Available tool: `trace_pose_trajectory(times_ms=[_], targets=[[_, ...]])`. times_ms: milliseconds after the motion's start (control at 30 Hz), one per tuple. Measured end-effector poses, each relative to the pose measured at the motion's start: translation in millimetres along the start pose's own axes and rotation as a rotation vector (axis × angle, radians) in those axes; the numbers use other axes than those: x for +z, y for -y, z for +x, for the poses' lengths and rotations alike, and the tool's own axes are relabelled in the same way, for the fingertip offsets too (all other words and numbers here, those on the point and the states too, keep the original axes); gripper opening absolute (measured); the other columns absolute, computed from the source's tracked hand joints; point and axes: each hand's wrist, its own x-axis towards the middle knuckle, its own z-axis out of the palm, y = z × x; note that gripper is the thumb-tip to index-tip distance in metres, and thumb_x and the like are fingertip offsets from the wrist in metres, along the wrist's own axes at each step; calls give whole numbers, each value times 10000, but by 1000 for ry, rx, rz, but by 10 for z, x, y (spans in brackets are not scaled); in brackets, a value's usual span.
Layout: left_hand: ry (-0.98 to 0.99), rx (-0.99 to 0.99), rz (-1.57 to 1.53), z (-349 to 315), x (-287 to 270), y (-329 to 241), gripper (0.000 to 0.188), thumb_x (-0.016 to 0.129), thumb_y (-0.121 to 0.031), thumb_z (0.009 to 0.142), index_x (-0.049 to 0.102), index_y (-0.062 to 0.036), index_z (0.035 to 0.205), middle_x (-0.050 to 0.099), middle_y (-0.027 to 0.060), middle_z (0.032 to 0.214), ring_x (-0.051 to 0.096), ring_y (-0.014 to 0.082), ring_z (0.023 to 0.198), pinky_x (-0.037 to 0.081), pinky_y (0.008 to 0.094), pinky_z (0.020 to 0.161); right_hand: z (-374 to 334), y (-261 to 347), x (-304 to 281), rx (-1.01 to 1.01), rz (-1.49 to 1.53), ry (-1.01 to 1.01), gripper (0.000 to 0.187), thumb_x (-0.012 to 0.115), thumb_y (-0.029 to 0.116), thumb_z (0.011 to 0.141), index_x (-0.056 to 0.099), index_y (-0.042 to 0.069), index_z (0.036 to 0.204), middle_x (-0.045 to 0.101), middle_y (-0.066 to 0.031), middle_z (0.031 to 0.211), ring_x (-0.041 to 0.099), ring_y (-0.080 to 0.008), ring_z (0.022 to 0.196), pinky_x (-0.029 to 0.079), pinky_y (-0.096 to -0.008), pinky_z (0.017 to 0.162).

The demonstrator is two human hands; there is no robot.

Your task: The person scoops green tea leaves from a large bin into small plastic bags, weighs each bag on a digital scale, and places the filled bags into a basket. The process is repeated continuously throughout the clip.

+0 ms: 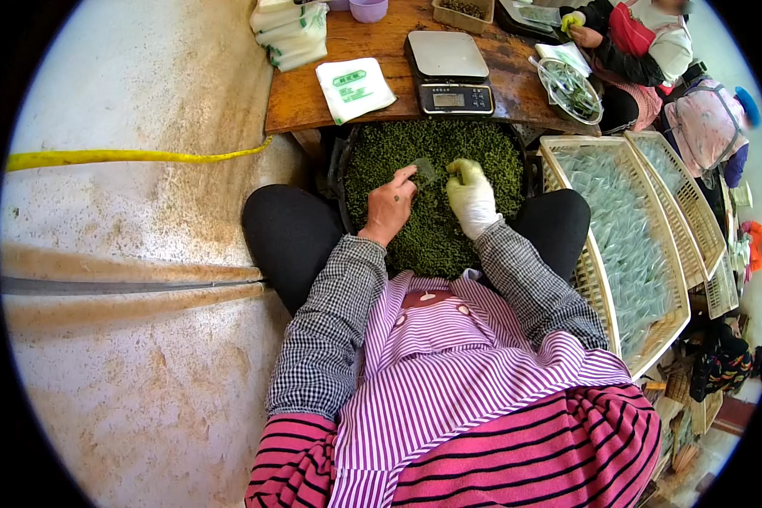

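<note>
Between my knees stands a wide dark tub [340,169] filled with small round green grains [436,224] that look like green peppercorns. My left hand [390,203], bare, pinches a small clear plastic bag [424,172] above the grains. Beside it, on the right, my right hand [472,196] wears a pale glove. Its fingers are curled together just over the grains, close to the bag but apart from it. What lies inside those fingers is hidden.
Beyond the tub, a wooden table [300,97] bears a digital scale [449,57], a stack of printed bags [356,87] and a purple cup [368,8]. Crates [610,313] of filled clear bags stand at right. Co-workers [643,42] sit farther right. A yellow strip [135,157] crosses at left.
</note>
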Motion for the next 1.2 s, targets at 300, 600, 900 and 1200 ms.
trace_pose_trajectory(times_ms=[300, 600, 900, 1200], targets=[[-115, -73, -144, 0, -53, -148, 48, 654, -23, 798, 657, 3, 838, 612, 83, 1210, 671, 245, 900, 550, 323, 744, -608, -72, 940, 299, -470, 635, 842, 693, 452, 778, 299, 116, 1442, 349, -226, 1437, 420, -424, 1260, 436, -449, 982], [-28, -96, -81, -52, 63, -100, 40, 662, -24, 804, 654, 10, 822, 583, 89, 1263, 675, 233, 824, 555, 327, 695, -453, -362, 761, 745, 1001, 243, 266, 597, 184, 896, 575, 46, 1122, 602, -25, 902, 537, -145, 790, 447, -278, 719], [102, -72, 21, -59, 117, -58, 45, 648, -4, 781, 603, -1, 790, 516, 168, 1319, 668, 275, 751, 552, 374, 594, 71, 610, -366, 180, 1000, 500, 272, 535, 177, 904, 575, 66, 1150, 580, -37, 1062, 536, -144, 968, 414, -285, 886], [33, 18, -55, -69, 119, -46, 61, 578, 22, 774, 548, -26, 752, 507, 100, 1343, 620, 253, 625, 528, 361, 560, 76, 419, -272, -386, -710, 403, 422, 651, 153, 755, 617, 177, 1175, 413, -127, 1420, 351, -349, 1325, 325, -525, 1042]])
